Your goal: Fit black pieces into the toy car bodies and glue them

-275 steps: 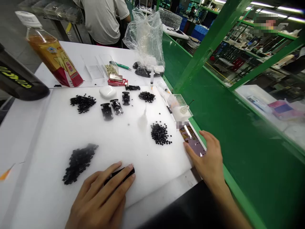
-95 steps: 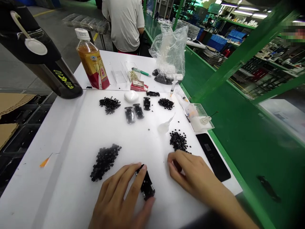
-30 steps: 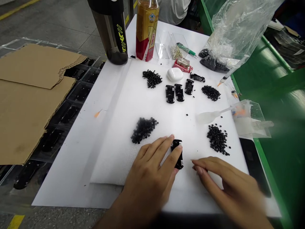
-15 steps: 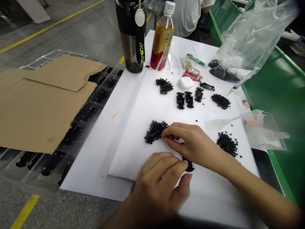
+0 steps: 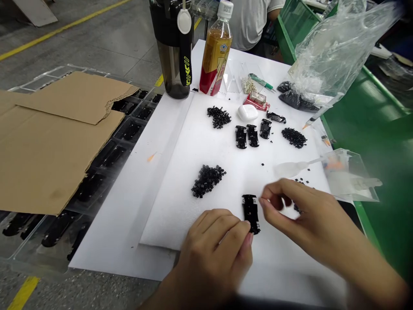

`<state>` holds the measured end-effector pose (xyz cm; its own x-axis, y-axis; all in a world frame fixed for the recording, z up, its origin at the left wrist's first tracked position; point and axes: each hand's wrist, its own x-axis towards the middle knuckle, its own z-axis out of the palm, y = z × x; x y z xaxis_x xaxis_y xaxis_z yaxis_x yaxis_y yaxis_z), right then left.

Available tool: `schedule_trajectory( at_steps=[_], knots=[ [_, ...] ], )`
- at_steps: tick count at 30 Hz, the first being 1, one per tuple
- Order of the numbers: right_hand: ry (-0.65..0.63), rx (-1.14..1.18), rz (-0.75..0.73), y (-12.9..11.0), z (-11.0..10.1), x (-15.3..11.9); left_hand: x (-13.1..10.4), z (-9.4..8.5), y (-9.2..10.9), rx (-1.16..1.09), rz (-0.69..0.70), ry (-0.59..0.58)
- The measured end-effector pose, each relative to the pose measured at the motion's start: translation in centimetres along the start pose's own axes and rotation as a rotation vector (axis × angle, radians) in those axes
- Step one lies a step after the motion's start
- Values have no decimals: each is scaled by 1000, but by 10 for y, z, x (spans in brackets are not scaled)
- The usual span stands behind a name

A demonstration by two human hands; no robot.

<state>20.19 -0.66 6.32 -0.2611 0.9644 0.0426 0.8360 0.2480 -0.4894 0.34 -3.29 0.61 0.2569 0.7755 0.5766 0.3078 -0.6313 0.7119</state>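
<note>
A black part lies on the white foam sheet, its lower end at the fingertips of my left hand, whose thumb and index finger close on it. Just right of its upper end, my right hand has thumb and index pinched together; whatever is between them is too small to make out. A heap of small black squares sits to the upper left of the part. Another heap of black squares is partly hidden behind my right hand.
Farther back are several black parts, two piles of tiny pieces, a white case, a bottle and a tumbler. Cardboard covers trays at left. A green bin and clear bag stand right.
My right hand has moved right, from the left heap of squares to beside the black part, uncovering the part's upper end. My left thumb has closed in towards the index finger.
</note>
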Motion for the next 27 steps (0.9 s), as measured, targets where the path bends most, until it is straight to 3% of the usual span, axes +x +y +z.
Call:
schedule_trajectory(
  at_steps=[3,8,11,18,27],
  knots=[
    [26,-20,139,16,6,-37,1,3,-1,77,-9,-45],
    [210,-265,106,29,33,-67,2,7,-2,182,45,-118],
    [202,-209,111,32,27,-67,2,8,-3,171,45,-120],
    [-23,52,179,36,0,-54,1,8,-6,177,56,-104],
    [20,-114,21,35,6,-61,2,7,-7,229,63,-215]
  ],
)
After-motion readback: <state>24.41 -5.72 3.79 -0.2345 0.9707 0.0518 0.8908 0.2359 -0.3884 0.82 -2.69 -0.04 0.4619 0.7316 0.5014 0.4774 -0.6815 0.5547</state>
